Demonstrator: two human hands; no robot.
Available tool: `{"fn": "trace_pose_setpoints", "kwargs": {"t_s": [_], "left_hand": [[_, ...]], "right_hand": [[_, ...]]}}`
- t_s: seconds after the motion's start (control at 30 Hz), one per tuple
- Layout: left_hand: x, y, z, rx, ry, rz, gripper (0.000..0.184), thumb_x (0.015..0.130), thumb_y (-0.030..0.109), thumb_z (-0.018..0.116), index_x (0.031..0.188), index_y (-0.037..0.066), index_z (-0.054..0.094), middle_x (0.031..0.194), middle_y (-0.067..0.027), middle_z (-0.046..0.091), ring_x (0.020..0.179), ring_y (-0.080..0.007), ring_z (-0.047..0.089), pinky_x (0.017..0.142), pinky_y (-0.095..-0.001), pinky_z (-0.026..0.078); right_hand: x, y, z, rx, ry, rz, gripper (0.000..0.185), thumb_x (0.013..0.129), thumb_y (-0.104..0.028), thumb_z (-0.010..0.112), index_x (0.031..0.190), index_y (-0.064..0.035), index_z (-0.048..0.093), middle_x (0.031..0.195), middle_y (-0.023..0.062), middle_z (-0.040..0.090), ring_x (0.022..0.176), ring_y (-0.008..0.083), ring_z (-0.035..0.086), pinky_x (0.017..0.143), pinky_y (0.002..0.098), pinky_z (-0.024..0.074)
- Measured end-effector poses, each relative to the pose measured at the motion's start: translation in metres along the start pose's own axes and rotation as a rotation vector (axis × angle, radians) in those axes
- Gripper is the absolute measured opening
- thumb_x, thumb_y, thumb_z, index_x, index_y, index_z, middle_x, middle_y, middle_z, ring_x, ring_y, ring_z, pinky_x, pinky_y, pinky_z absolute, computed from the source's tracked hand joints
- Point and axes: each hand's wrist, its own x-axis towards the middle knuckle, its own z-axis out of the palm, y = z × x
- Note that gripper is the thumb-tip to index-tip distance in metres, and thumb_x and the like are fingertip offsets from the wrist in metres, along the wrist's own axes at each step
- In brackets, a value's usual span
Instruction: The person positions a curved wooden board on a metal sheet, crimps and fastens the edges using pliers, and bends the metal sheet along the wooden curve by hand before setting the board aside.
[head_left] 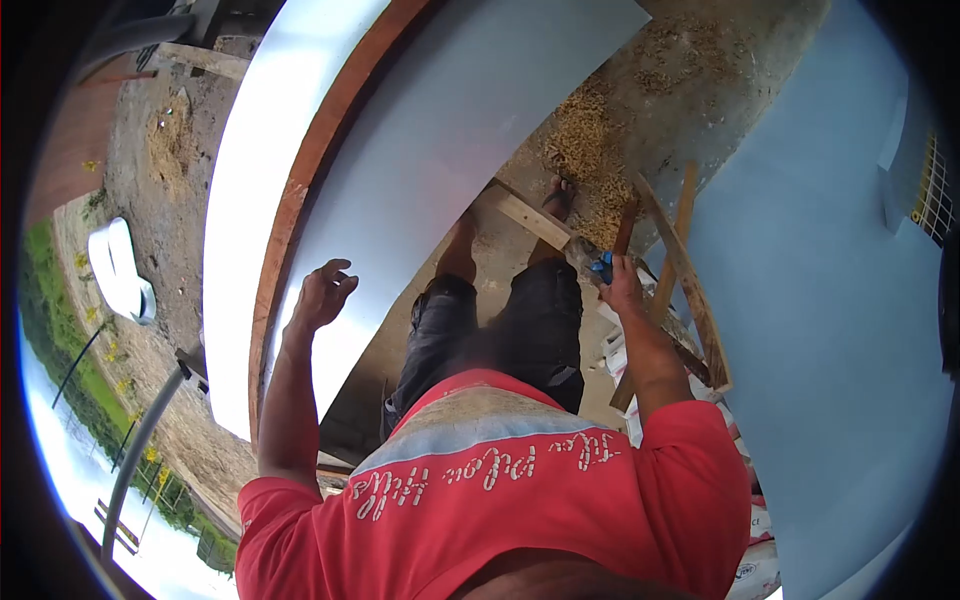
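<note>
My left hand hovers over or beside a pale smooth sheet, its fingers loosely bent and apart with nothing in them. A reddish-brown wooden strip runs along the sheet, left of that hand. My right hand is closed around a tool with blue parts; its kind is unclear because my fingers cover much of it. The tool is close to the end of a light wooden board, which crosses in front of my legs. Whether they touch, I cannot tell.
Wooden pieces lean together right of my right hand. A large blue-grey sheet fills the right side. Wood shavings cover the floor near my foot. White bags lie lower right. A curved pipe stands at left.
</note>
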Motion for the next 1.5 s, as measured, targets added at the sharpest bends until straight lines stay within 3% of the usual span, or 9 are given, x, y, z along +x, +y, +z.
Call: {"fn": "trace_pose_setpoints", "kwargs": {"t_s": [0.17,0.33,0.67,0.97,1.07,1.17,1.27,1.37,1.5], "left_hand": [[0.02,-0.02,-0.055,-0.098,0.11,-0.054,0.036,0.089,0.028,0.065,0.12,0.008,0.064,0.11,-0.0118,0.069,0.1,-0.0236,0.065,0.086,-0.0362,0.051],[0.017,-0.029,-0.071,-0.163,0.161,-0.003,0.038,0.088,0.03,0.064,0.119,0.008,0.064,0.105,-0.0141,0.07,0.096,-0.0257,0.066,0.085,-0.0369,0.051],[0.011,-0.048,-0.01,-0.194,0.09,0.0,0.04,0.084,0.036,0.067,0.117,0.013,0.065,0.089,-0.0153,0.071,0.084,-0.0305,0.069,0.077,-0.0407,0.053],[0.026,-0.04,-0.011,-0.134,0.093,0.07,0.04,0.084,0.036,0.067,0.117,0.012,0.064,0.088,-0.0123,0.07,0.082,-0.0275,0.069,0.073,-0.0389,0.053],[0.029,-0.037,-0.008,-0.182,0.095,0.098,0.04,0.085,0.035,0.067,0.117,0.011,0.064,0.089,-0.011,0.07,0.08,-0.0272,0.068,0.073,-0.0391,0.053],[0.029,-0.03,-0.006,-0.171,0.077,0.095,0.04,0.085,0.034,0.067,0.117,0.011,0.064,0.088,-0.0103,0.07,0.078,-0.0264,0.068,0.073,-0.039,0.054],[0.028,-0.031,0.0,-0.186,0.045,0.088,0.04,0.085,0.034,0.067,0.118,0.01,0.064,0.089,-0.0105,0.07,0.078,-0.0259,0.068,0.073,-0.0388,0.054],[0.024,-0.031,0.003,-0.187,0.038,0.087,0.041,0.085,0.033,0.067,0.119,0.01,0.064,0.09,-0.0113,0.071,0.079,-0.0259,0.068,0.074,-0.0387,0.054],[0.019,-0.035,-0.005,-0.216,0.034,0.075,0.041,0.085,0.033,0.067,0.118,0.01,0.064,0.093,-0.0122,0.071,0.082,-0.0266,0.068,0.076,-0.0389,0.053]], "right_hand": [[-0.003,-0.01,-0.001,-0.015,0.042,0.019,0.069,0.067,-0.009,0.077,0.127,-0.0079,0.043,0.119,0.0169,0.049,0.111,0.0382,0.054,0.089,0.0467,0.0466],[-0.006,0.0,0.014,0.031,0.136,-0.005,0.064,0.062,-0.005,0.075,0.121,-0.006,0.048,0.111,0.0201,0.055,0.103,0.0425,0.056,0.086,0.0476,0.0465],[-0.009,0.02,0.028,0.006,0.153,0.025,0.05,0.06,-0.005,0.079,0.103,-0.0065,0.054,0.095,0.0175,0.064,0.095,0.0409,0.062,0.08,0.045,0.0494],[-0.008,0.009,0.013,-0.075,0.033,0.085,0.056,0.062,-0.007,0.079,0.111,-0.0049,0.05,0.102,0.0209,0.062,0.101,0.041,0.06,0.086,0.0474,0.048],[-0.003,-0.002,0.003,-0.146,-0.151,0.208,0.065,0.073,-0.016,0.077,0.128,-0.0085,0.044,0.121,0.0171,0.056,0.114,0.0375,0.056,0.094,0.048,0.0464],[0.0,0.006,0.009,-0.123,-0.162,0.208,0.07,0.073,-0.016,0.078,0.132,-0.0077,0.041,0.122,0.0175,0.056,0.115,0.038,0.055,0.095,0.048,0.0461],[0.0,0.012,0.014,-0.088,-0.05,0.13,0.059,0.063,-0.013,0.08,0.113,-0.0047,0.05,0.107,0.0218,0.06,0.103,0.0419,0.059,0.09,0.0472,0.047],[0.001,0.01,0.011,-0.105,-0.073,0.138,0.066,0.062,-0.015,0.082,0.117,-0.0043,0.049,0.106,0.0208,0.06,0.101,0.0423,0.059,0.09,0.0473,0.0471],[-0.012,-0.019,-0.019,-0.229,0.165,0.044,0.068,0.064,-0.018,0.083,0.121,-0.0027,0.049,0.109,0.0195,0.06,0.1,0.0392,0.06,0.088,0.046,0.0481]]}}
